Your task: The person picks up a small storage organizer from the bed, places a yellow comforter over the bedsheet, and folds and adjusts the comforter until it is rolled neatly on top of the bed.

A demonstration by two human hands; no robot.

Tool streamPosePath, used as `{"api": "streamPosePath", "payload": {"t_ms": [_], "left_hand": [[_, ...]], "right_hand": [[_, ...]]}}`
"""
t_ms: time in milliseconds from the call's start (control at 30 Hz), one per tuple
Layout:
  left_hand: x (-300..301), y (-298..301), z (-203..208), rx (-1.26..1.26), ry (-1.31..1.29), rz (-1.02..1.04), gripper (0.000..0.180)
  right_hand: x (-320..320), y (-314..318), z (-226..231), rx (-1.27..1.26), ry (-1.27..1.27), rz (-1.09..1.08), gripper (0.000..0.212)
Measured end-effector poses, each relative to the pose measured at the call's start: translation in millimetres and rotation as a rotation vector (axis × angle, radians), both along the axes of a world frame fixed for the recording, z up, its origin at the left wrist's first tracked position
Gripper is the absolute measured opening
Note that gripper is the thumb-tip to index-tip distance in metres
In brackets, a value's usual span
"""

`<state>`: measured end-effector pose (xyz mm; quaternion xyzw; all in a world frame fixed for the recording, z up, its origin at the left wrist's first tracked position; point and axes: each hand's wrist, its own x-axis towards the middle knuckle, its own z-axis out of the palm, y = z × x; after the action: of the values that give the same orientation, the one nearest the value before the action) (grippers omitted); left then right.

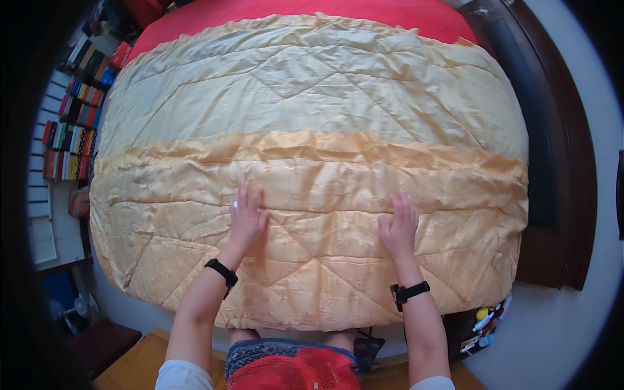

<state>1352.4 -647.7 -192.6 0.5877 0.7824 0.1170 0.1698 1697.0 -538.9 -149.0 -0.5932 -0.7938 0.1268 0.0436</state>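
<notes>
A large quilted comforter [312, 247] is spread over the bed, its near part folded back so a golden, ruffled edge runs across the middle. Beyond that edge shows its paler cream side. My left hand [246, 218] lies on the golden fold with fingers outstretched, a ring on one finger. To the right, my right hand [400, 224] rests on the same fold, palm down with its fingers extended. Neither hand grips the fabric. Black bands circle both wrists.
A red sheet [312, 10] shows past the comforter's far edge. The dark wooden headboard [552, 162] stands along the right side. Shelves of books [68, 133] line the left. Small bottles and items [484, 325] sit at the lower right, and a dark red seat [104, 344] at the lower left.
</notes>
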Motion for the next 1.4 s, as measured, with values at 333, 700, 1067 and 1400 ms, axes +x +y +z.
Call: {"api": "streamPosePath", "payload": {"t_ms": [333, 700, 1067, 1400], "left_hand": [[219, 2, 12, -0.143, 0.018, -0.35, 0.068], [292, 24, 21, -0.155, 0.038, -0.4, 0.061], [275, 30, 20, -0.228, -0.048, -0.453, 0.055], [277, 27, 26, -0.26, -0.021, -0.431, 0.054]], "right_hand": [[241, -68, 3, -0.223, -0.159, -0.34, 0.059], [403, -148, -23, 0.059, 0.204, -1.309, 0.036], [414, -127, -57, -0.477, 1.216, -2.012, 0.055], [426, -135, -43, -0.287, 1.807, -1.795, 0.051]]}}
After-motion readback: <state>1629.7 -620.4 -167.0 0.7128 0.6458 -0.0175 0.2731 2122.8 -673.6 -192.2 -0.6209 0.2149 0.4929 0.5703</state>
